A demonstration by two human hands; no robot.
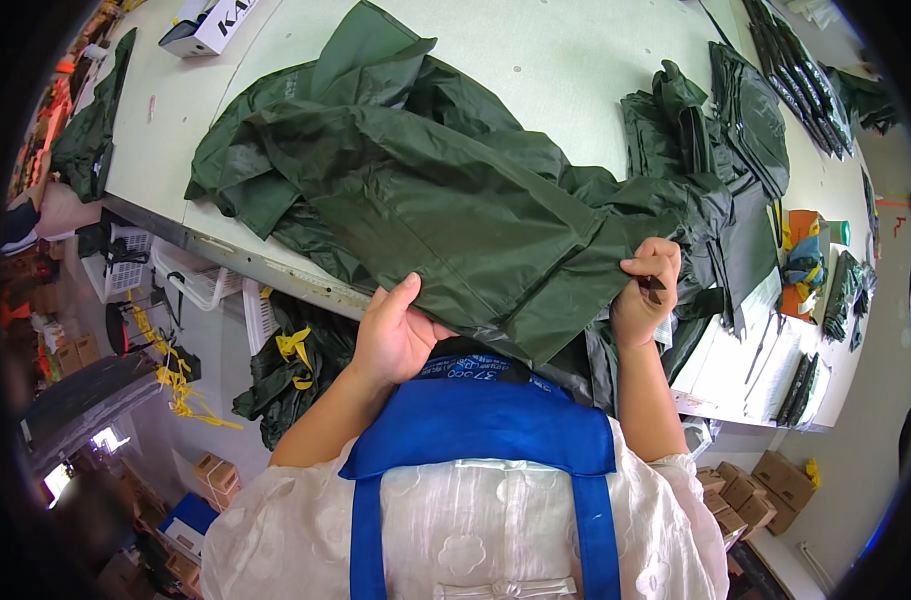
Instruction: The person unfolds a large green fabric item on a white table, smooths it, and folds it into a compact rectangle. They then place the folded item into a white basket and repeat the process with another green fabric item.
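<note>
A large dark green waterproof garment (456, 210), smooth and slightly shiny like rainwear, lies spread and crumpled over the front edge of the table. Its near edge hangs toward my blue apron (476, 425). My left hand (401, 335) grips this edge, thumb on top and the other fingers hidden beneath the cloth. On the right, my right hand (648, 295) is closed on the garment's bunched side, fingers curled. A small dark bit shows between those fingers; I cannot tell whether it is cloth or a tool.
The pale table (566, 70) carries folded dark green pieces (751, 120) and packed black bundles (801, 80) at right. An orange box (801, 265) stands beyond them. White baskets (191, 275) and a dark bundle with yellow ties (306, 365) sit below the left edge. Cartons (761, 490) stand lower right.
</note>
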